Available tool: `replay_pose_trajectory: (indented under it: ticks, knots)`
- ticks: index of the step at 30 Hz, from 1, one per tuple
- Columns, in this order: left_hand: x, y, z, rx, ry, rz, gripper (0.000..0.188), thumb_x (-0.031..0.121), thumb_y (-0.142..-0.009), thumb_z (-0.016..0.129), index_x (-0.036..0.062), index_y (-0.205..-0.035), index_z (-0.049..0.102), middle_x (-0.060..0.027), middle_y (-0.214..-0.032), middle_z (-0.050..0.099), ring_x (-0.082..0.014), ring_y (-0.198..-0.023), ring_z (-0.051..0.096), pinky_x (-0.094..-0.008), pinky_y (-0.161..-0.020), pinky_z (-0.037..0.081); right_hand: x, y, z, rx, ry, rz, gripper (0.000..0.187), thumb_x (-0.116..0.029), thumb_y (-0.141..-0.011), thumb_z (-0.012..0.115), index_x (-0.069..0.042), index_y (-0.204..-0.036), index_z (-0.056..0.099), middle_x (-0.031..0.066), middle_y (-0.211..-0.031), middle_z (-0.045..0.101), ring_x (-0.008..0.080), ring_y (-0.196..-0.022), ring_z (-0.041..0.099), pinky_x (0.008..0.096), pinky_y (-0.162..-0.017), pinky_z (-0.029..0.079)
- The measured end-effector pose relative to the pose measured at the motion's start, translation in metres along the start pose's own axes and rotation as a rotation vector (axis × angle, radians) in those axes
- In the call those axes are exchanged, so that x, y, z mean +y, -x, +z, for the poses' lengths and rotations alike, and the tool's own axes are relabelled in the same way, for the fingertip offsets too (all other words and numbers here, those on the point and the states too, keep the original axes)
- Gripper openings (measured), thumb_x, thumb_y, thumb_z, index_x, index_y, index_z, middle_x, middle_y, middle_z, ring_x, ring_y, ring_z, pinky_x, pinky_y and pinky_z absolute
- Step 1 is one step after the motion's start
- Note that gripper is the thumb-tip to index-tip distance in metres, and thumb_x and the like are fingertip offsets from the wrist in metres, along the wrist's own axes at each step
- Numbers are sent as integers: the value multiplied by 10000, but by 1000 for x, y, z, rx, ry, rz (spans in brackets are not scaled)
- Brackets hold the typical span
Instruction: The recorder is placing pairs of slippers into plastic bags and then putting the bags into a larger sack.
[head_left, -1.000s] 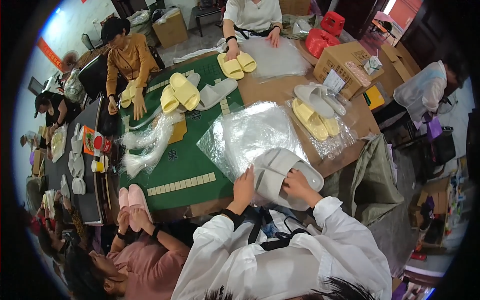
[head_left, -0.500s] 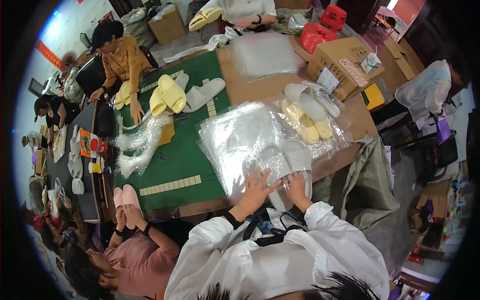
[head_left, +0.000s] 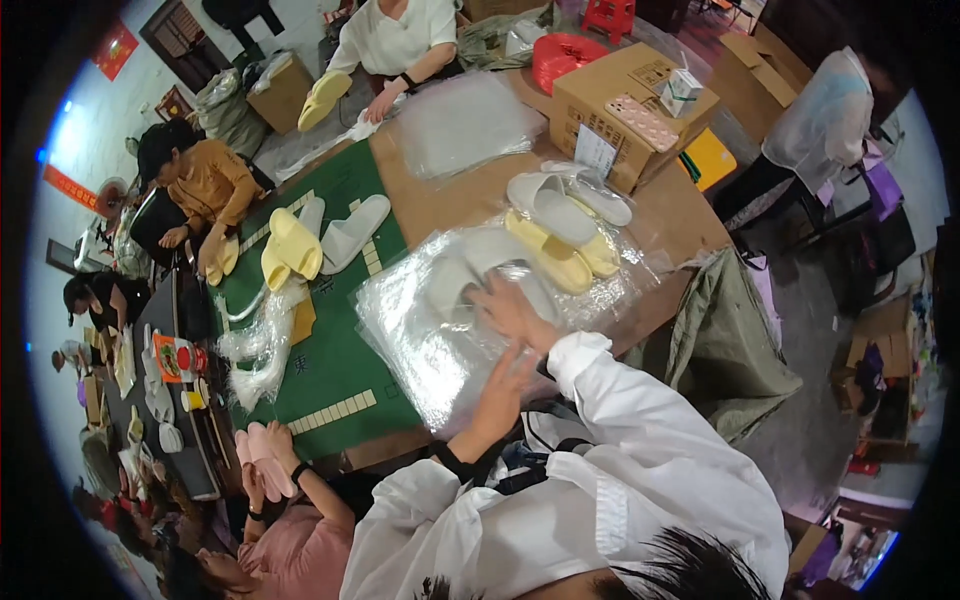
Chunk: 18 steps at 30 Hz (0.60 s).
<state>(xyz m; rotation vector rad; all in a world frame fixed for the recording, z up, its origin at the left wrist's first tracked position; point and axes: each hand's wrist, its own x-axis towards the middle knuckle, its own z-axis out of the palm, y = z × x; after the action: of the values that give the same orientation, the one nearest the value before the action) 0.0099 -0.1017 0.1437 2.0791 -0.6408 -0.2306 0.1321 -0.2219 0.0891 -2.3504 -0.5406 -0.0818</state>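
Observation:
A pair of pale grey slippers (head_left: 507,250) lies side by side on the stack of clear plastic bags (head_left: 398,335). The fingers of my right hand (head_left: 518,312) are stretched out and apart over their near part, touching them. Close below it is my left hand (head_left: 500,392), open with its fingers extended along the near edge of the bags. Glare and plastic blur the slippers' near ends, so I cannot tell whether they are inside a bag. Just to the right lie yellow slippers (head_left: 550,252) and more grey slippers (head_left: 548,207) on or in clear plastic.
At the far right of the table stands a cardboard box (head_left: 620,110). More clear bags (head_left: 460,125) lie at the back. On the green mat (head_left: 345,370) are slippers and white plastic strands (head_left: 265,345). A co-worker at the near left holds pink slippers (head_left: 265,460); others sit around.
The grey slippers have moved away from me and left, farther onto the bags. My right hand has followed them, and my left hand now sits nearer to me. The view has shifted.

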Motion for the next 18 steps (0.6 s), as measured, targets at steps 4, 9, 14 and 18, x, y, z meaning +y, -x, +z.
replay_pose_trajectory:
  ticks: [4, 9, 14, 18]
  knots:
    - [-15, -18, 8, 147, 14, -133, 443, 45, -870, 396, 135, -1304, 393, -245, -1343, 307, -452, -1093, 427, -413, -859, 415, 46, 31, 20, -195, 53, 170, 432, -172, -699, 575, -99, -1124, 541, 239, -1248, 390, 374, -1093, 432, 412, -882, 394]
    - [-28, 2, 27, 14, -179, -130, 455, 77, -865, 419, 138, -1314, 372, -271, -1326, 310, -446, -1009, 491, -415, -797, 457, 40, 118, -40, 21, -183, 584, 217, -189, -746, 575, -60, -909, 635, 140, -860, 629, 300, -793, 605, 398, -691, 462]
    - [-39, 15, 46, -336, -499, -337, 495, 162, -852, 452, 162, -1333, 333, -273, -1306, 339, -416, -882, 567, -432, -710, 492, 118, 95, -100, 818, -313, 849, 384, -291, -771, 636, 47, -947, 584, 220, -966, 590, 245, -904, 571, 325, -734, 437]
    - [-36, 19, 60, -433, -603, -394, 532, 232, -815, 509, 172, -1319, 349, -233, -1316, 355, -372, -889, 577, -459, -735, 474, 177, 41, -94, 502, -214, 894, 399, -314, -759, 643, 66, -869, 587, 231, -952, 592, 242, -896, 575, 325, -694, 422]
